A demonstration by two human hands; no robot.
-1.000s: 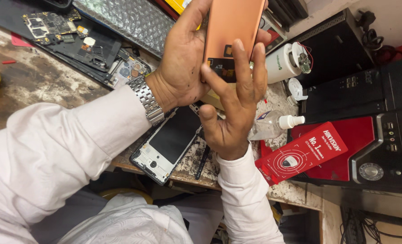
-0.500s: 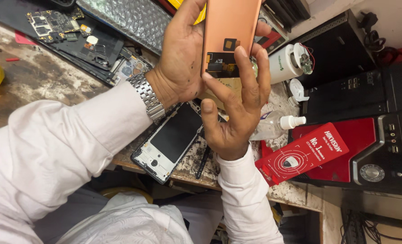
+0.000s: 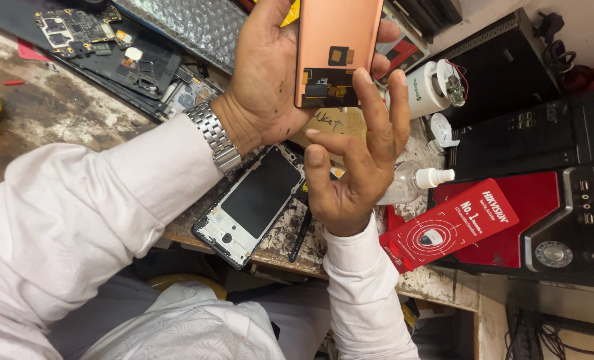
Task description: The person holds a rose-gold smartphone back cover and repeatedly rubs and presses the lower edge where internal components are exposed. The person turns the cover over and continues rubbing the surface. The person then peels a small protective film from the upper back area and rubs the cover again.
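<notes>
Copper-coloured flat phone display panel point(image 3: 337, 33), back face to the camera, is held up in the air above the table point(image 3: 57, 113), near the top of the view. A dark flex strip and a small black patch sit at its lower end.

Left hand point(image 3: 263, 80), at 9 o'clock of the panel, grips it: thumb up along the near edge, fingers point(image 3: 385, 31) wrapped round the far edge, closed firmly on the panel. Steel link wristwatch point(image 3: 217, 137) on that wrist.

Right hand point(image 3: 350, 180), at 6 o'clock of the panel, holds nothing. Its fingers point(image 3: 370, 107) are loosely spread and upright; the top two tips touch or nearly touch the panel's lower right corner beside the flex strip. I cannot tell which.

Judgement: the step in hand looks like checking the flex end of the panel. Any further handling calls for a light touch at the strip while the left grip stays steady on the edges.

Lying on the table:
- 7 o'clock: black phone frame with white border point(image 3: 257, 200), flat at the table edge.
- 10 o'clock: green bare circuit board point(image 3: 77, 27) on a dark mat; bubble wrap sheet point(image 3: 190, 23) just beside it.
- 3 o'clock: white cylindrical container point(image 3: 420, 87).
- 5 o'clock: clear spray bottle with white nozzle point(image 3: 410, 183), then a red printed card box point(image 3: 450, 223).
- 4 o'clock, well apart: black computer case point(image 3: 543, 133).
</notes>
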